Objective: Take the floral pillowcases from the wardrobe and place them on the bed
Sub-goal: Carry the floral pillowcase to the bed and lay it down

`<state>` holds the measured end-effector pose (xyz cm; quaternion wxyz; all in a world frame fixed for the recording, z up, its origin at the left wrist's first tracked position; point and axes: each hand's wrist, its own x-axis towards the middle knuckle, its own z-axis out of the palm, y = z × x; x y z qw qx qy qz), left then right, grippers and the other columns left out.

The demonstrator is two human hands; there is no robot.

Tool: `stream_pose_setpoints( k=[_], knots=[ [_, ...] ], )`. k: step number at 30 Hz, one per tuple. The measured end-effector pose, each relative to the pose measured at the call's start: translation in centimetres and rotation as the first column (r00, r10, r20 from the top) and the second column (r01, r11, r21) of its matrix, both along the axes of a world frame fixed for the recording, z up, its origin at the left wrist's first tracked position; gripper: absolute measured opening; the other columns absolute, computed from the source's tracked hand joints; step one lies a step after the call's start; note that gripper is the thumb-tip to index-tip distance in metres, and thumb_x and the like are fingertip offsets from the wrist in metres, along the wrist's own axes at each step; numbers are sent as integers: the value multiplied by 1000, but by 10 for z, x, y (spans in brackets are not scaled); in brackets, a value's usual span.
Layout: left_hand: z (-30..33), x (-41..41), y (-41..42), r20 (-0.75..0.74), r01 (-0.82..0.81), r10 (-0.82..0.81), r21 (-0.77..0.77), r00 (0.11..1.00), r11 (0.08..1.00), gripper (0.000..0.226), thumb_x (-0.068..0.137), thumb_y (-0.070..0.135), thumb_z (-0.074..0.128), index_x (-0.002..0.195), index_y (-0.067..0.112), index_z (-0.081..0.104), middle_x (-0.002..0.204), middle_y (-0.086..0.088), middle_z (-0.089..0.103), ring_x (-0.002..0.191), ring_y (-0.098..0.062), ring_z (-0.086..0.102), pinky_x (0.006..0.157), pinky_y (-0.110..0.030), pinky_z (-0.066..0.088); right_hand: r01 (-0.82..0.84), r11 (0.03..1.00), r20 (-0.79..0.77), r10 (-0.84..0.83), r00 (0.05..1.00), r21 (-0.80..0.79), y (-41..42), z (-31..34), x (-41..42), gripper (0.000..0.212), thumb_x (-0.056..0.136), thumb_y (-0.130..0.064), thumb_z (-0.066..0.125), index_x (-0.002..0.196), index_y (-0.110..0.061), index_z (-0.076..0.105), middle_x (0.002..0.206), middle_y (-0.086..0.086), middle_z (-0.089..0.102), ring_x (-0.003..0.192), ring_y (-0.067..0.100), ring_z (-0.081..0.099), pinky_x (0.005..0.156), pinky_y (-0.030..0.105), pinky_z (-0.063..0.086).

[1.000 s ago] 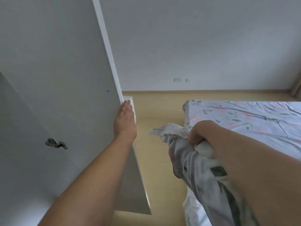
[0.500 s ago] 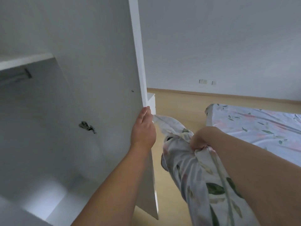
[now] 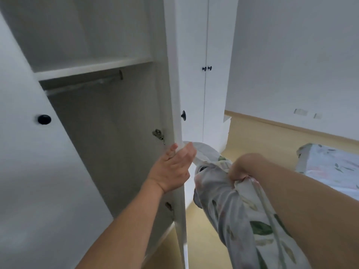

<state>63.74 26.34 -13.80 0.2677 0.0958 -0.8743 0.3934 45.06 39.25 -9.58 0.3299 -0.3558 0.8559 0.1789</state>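
Floral pillowcases are seen in the head view as a bunched bundle of white fabric with green leaves, held in the air between the wardrobe and the bed, above the wooden floor. The bundle is gripped by the right hand, whose fingers are curled tightly into the cloth, while the rest of the fabric is draped down under the right forearm. The left hand is closed on the edge of the open wardrobe door, with the thumb on the inner side and the fingers wrapped round the outer face. A loose corner of the fabric is touching the left hand's knuckles. Inside the wardrobe a shelf and a hanging rail are shown. The bed, covered with a matching floral sheet, is seen at the right edge, well apart from the bundle.
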Motion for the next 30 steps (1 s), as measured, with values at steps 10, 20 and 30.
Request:
stream_pose_setpoints(
  k=[10, 20, 30],
  knots=[
    [8, 139, -71, 51, -551, 559, 262, 828, 792, 88, 86, 32, 44, 152, 9, -10, 160, -8, -21, 145, -25, -22, 112, -46, -24, -263, 962, 60, 259, 964, 72, -73, 11, 87, 64, 96, -40, 46, 148, -11, 23, 146, 14, 39, 127, 25, 46, 98, 33, 38],
    [27, 128, -122, 254, -888, 852, 186, 457, 421, 62, 101, 22, 23, 150, 1, -9, 157, -19, -21, 143, -44, -17, 112, -56, -14, -414, 893, -2, 421, 907, 179, -125, 22, 137, 69, 93, -41, 55, 146, -7, 27, 144, 14, 41, 121, 25, 50, 76, 26, 41],
    [37, 126, -130, 329, -888, 836, 297, 439, 350, 81, 94, 47, 31, 152, 1, -2, 155, -26, -22, 140, -51, -18, 116, -58, -3, -482, 871, -22, 486, 874, 93, -132, -4, 118, 61, 86, -40, 65, 136, -11, 45, 112, 6, 54, 71, 14, 54, 78, 29, 42]
  ],
)
